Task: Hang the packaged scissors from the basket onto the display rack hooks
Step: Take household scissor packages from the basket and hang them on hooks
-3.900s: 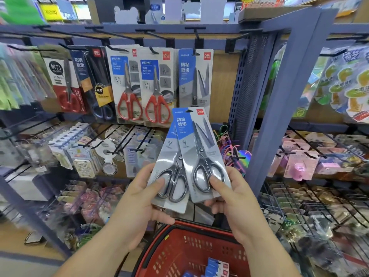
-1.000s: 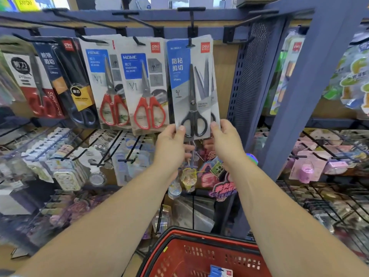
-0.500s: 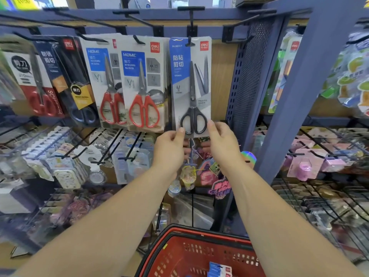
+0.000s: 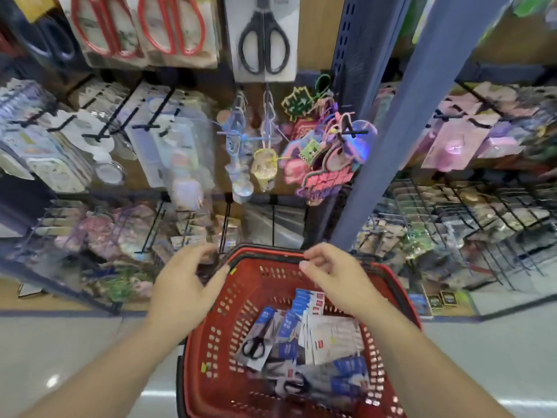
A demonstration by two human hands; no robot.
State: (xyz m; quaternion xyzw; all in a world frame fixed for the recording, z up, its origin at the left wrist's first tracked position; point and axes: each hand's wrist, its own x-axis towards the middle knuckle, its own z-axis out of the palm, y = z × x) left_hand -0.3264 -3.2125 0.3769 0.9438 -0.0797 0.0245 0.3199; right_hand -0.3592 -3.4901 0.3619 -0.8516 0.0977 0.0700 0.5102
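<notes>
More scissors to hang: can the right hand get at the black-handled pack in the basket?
Probably yes: the right hand hovers empty over the open basket, and the black-handled pack lies uncovered.

The red basket (image 4: 211, 342) is open on top, with free room above the scissors packs (image 4: 328, 336) piled inside. Past its far rim, black wire hooks (image 4: 225, 224) jut forward, and a blue post (image 4: 394, 146) slants up at right

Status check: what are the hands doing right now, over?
Left hand and right hand empty, open, above the red basket. Packaged scissors piled inside, none gripped. Nothing blocking the reach.
</notes>
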